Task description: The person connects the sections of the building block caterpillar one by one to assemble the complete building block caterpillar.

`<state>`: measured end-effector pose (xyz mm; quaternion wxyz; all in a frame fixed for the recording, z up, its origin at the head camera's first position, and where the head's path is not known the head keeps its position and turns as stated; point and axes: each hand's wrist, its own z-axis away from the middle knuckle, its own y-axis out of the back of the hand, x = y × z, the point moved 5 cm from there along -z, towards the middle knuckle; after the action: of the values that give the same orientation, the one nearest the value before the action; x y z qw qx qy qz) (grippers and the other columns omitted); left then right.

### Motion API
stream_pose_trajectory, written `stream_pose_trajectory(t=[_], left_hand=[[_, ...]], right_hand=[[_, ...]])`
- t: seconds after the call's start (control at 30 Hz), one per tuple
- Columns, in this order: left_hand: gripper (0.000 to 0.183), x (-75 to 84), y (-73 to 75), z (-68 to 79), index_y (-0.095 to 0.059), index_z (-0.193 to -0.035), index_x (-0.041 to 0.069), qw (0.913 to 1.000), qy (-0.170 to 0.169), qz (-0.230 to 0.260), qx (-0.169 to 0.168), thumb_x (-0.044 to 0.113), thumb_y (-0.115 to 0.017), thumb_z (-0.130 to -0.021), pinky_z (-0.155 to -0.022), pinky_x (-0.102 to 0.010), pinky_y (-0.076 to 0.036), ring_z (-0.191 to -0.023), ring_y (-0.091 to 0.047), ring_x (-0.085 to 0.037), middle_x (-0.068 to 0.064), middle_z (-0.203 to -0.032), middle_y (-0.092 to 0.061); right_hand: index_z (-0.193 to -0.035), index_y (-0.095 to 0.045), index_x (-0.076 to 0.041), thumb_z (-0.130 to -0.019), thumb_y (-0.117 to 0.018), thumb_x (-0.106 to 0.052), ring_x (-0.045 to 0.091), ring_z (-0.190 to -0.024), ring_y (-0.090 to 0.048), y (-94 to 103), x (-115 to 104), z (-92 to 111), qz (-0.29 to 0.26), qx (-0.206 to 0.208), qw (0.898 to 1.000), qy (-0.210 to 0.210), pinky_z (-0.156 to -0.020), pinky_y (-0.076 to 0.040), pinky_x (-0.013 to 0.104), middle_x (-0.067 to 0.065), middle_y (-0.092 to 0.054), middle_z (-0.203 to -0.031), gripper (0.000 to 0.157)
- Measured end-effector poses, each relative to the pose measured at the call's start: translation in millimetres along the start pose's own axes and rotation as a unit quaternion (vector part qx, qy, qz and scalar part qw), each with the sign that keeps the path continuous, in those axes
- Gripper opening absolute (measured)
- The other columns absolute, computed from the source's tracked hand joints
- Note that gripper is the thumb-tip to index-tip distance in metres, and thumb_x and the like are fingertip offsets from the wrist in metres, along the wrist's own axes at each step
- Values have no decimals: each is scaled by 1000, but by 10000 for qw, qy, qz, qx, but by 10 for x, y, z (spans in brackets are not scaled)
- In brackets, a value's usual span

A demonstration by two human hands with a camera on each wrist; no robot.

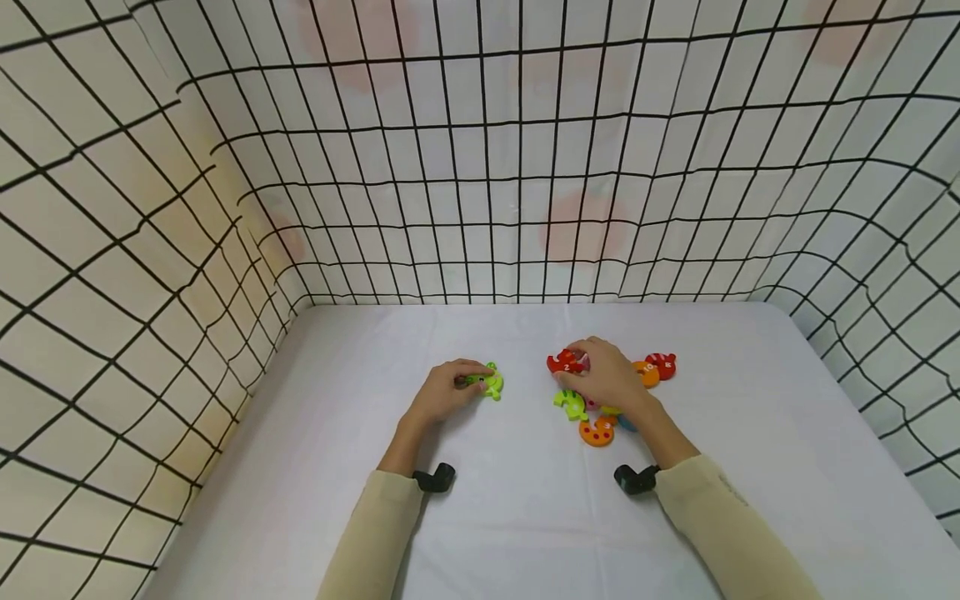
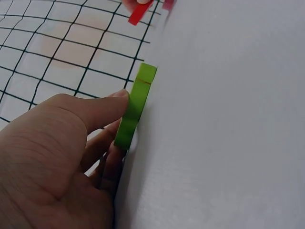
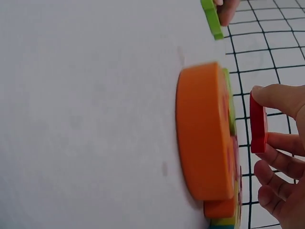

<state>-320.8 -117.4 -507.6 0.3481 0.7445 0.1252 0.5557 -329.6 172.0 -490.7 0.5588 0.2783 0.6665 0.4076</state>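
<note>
My left hand [image 1: 444,390] pinches a light-green animal-shaped block [image 1: 493,382] between thumb and fingers, at the white tabletop left of centre. In the left wrist view the green block [image 2: 137,106] shows edge-on under the thumb. To the right, my right hand [image 1: 609,377] pinches a red animal-shaped block [image 1: 563,362] with a white mark. The right wrist view has this red block [image 3: 258,125] raised beyond the pile. Just below that hand lie a green spotted block [image 1: 572,406] and an orange block with red dots [image 1: 597,432]. Pink, yellow and blue blocks are partly hidden there.
Past the right hand lie another orange block [image 1: 647,373] and a red striped block [image 1: 662,366]. A white cloth covers the tabletop [image 1: 517,517]. Black wire mesh [image 1: 483,179] stands at the back and both sides. Each wrist bears a dark camera [image 1: 437,477].
</note>
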Motion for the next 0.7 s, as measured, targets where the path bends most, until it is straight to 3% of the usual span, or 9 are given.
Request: stream_pose_trajectory(t=[0.2,0.4,0.7], left_hand=[[26,-36,-16,-7,-78,-120,21,9997,146,61,182,22,-75,-95,-99,-39,-54,-122,-65,-20,0,-131,-72],[24,-83,-14,-5,-78,-118,24,9994,251,53,239,26,-76,-95,-100,-38,-52,-119,-65,-18,3,-129,-73],[25,-96,-55,-29,-77,-121,26,9997,173,50,186,23,-72,-97,-110,-44,-49,-127,-64,-18,6,-130,-72]], right_hand=[[-140,-59,-12,-88,-78,-45,28,-109,-57,-28,-129,101,-354,6,9994,-16,-92,-57,48,11,-63,-126,65],[-137,-62,-13,-86,-81,-40,25,-109,-58,-138,-368,191,-531,-31,9983,237,-91,-58,45,9,-64,-129,60],[-125,-68,-12,-82,-85,-37,19,-98,-61,-376,-684,238,-847,21,9954,436,-82,-58,35,2,-68,-115,52]])
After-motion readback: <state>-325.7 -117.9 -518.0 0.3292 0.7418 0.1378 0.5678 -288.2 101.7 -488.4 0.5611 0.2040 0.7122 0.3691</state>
